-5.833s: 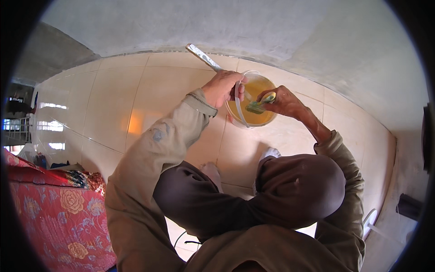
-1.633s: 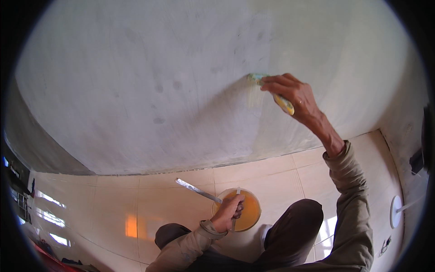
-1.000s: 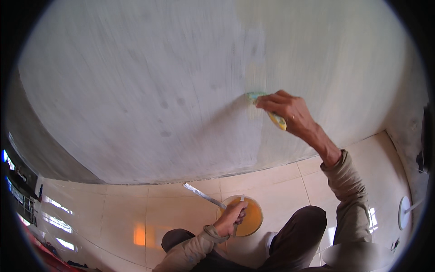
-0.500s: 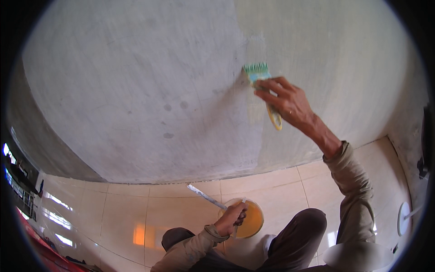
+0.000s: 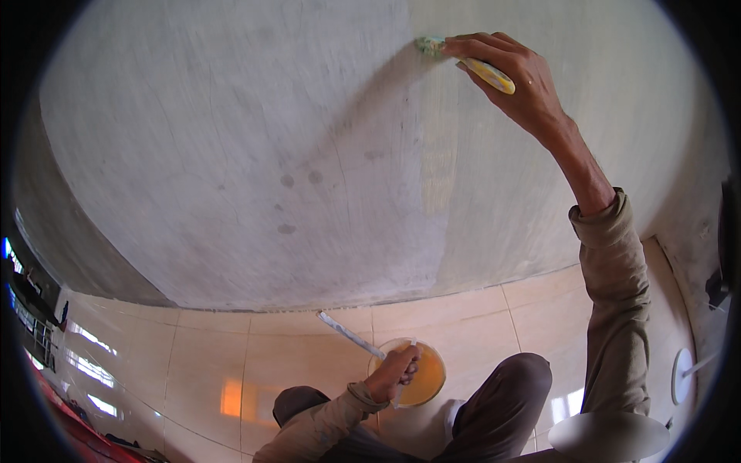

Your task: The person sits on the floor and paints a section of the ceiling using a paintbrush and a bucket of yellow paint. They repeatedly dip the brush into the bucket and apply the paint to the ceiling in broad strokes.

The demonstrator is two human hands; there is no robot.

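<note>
no readable text, labels, numbers, signs

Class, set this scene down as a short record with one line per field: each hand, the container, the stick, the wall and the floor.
Right hand: holds a yellow-handled paintbrush, bristles at the wall
Left hand: grips the bucket handle
Container: round bucket holding yellow-orange liquid
Stick: flat, slanting out of the bucket
Wall: greyer left, paler and greenish right
Floor: pale, glossy tiles
</note>
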